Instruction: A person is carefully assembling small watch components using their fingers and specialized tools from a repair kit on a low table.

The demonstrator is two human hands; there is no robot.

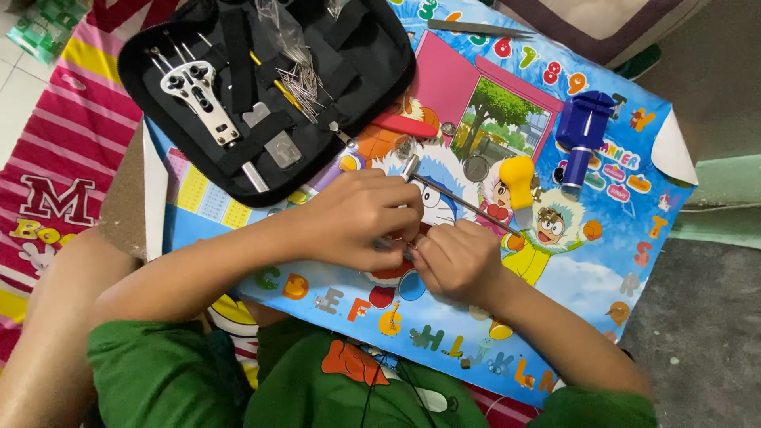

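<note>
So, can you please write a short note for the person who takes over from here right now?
Left hand: closed around a small part, mostly hidden, over the cartoon mat.
Right hand: pinching at the same spot, fingertips touching the left's.
Thin metal rod tool sticks out above the hands.
Open black tool case above left; yellow-handled tool and blue tool to the right.
Progress cannot be judged.

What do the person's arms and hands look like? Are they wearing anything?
Both hands are bare: no gloves, rings or watch show on the left hand or the right hand. The forearms are bare too. Short green sleeves cover the upper arms, part of a green shirt with an orange patch on the front.
</note>
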